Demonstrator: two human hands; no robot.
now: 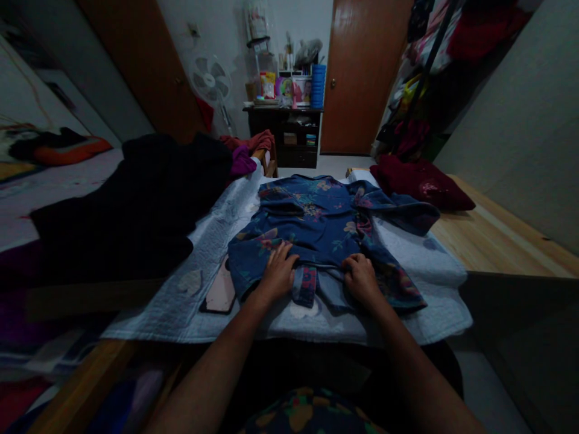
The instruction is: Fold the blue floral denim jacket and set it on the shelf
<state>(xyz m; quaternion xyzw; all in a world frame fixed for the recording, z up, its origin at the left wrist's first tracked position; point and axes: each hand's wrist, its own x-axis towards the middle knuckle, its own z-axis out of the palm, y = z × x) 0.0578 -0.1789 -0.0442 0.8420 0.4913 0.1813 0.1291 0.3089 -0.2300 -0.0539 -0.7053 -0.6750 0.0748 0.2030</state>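
Observation:
A dark blue floral garment (312, 223) lies spread on a pale quilted cloth (181, 307), one sleeve stretched out to the right. My left hand (281, 270) rests on its lower edge, fingers spread on the fabric. Near the lower right part of the same edge is my right hand (360, 276), its fingers curled down on the fabric; whether they pinch it is hard to see. Between the hands, a strip with a red pattern (308, 285) shows below the edge. A pink phone-like object (219, 290) lies left of the garment.
A folded maroon garment (423, 184) sits at the right on a wooden surface (502, 241). Dark clothing (131, 205) is heaped at the left. Farther back stand a fan (210, 78) and a dark shelf (296, 141) with assorted items.

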